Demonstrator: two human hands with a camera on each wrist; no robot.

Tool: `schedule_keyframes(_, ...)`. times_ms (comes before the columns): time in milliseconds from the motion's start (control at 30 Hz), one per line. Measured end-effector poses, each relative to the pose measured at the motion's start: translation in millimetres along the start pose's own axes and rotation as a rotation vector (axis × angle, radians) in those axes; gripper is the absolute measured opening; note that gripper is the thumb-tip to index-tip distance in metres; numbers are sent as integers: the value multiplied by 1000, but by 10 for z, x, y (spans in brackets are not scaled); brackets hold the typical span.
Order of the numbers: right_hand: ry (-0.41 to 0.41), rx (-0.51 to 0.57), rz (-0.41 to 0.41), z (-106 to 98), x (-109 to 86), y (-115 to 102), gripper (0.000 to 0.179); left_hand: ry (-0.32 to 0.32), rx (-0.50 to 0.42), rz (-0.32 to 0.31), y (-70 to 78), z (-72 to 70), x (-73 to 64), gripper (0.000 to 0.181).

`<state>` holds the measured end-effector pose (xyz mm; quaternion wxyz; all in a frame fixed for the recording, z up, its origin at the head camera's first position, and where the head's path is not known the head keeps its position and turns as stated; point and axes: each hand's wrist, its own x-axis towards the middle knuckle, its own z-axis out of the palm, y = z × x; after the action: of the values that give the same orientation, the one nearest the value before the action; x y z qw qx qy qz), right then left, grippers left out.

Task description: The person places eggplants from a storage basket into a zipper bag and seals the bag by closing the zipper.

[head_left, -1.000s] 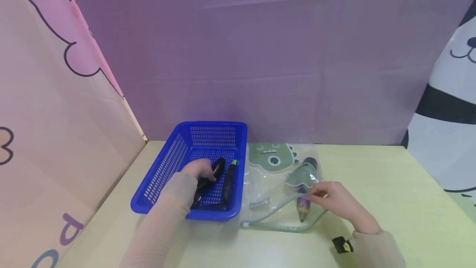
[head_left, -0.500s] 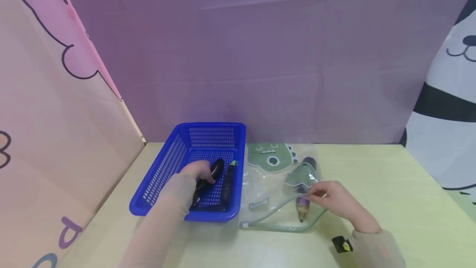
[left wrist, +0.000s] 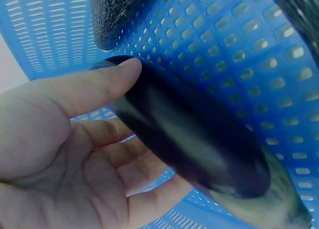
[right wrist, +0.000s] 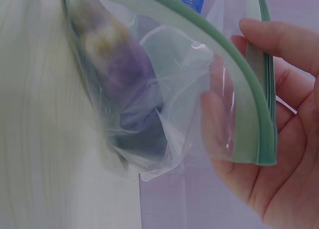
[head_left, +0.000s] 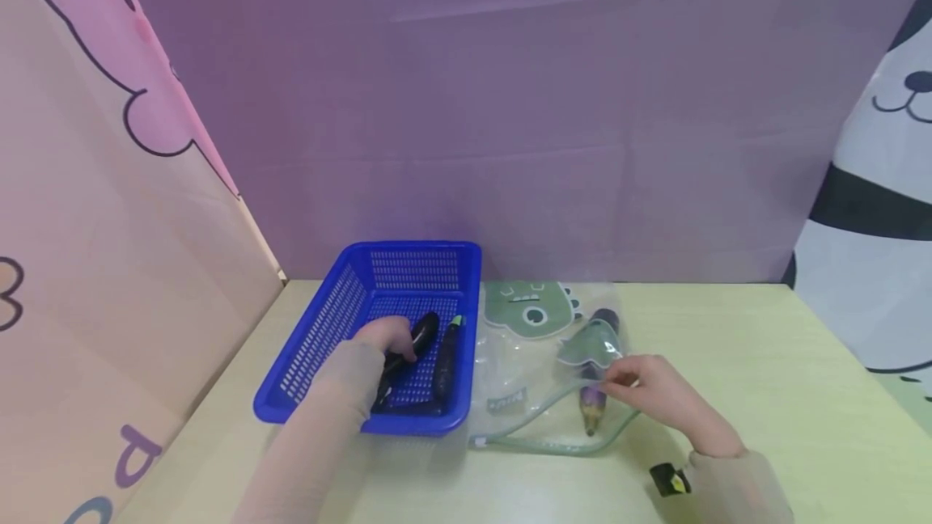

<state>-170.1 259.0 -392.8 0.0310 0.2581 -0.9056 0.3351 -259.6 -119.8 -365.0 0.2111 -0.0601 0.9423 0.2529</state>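
Observation:
My left hand (head_left: 387, 336) reaches into the blue basket (head_left: 476, 297) and grips a glossy dark eggplant (head_left: 425, 330). In the left wrist view, the thumb lies on top of this eggplant (left wrist: 189, 134) and the fingers pass beneath it. To the right, a clear zip bag (head_left: 502, 374) with green prints lies on the table, its mouth spread apart. My right hand (head_left: 651, 390) pinches the bag's green zip edge. Inside the bag is a purple eggplant (head_left: 593, 407), its pale stem end towards the mouth; the right wrist view shows it through the plastic.
Beside the held eggplant lies a long dark vegetable (head_left: 447, 358) with a light green tip. A rough, wrinkled dark vegetable (left wrist: 112, 19) shows in the left wrist view. The pale wooden table (head_left: 764, 370) meets a purple backdrop (head_left: 546, 144) behind.
Both hands stay almost in place, the left on the eggplant and the right at the bag's edge. The head view has shifted very slightly.

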Motion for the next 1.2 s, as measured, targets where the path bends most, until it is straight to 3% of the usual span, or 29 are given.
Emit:
schedule_keyframes(467,5,-8,5,2,4,4,4,-21,24,25,-2,-3,2,26)
schedule_keyframes(767,-2,4,16,6,6,1,5,-28,95,103,-15,-7,52,24)
schedule_keyframes(967,-2,1,15,3,7,-4,5,-24,59,109,-39,-34,111,30)
schedule_keyframes(1200,3,-4,14,5,3,-1,5,-36,-118,103,-38,-52,112,32)
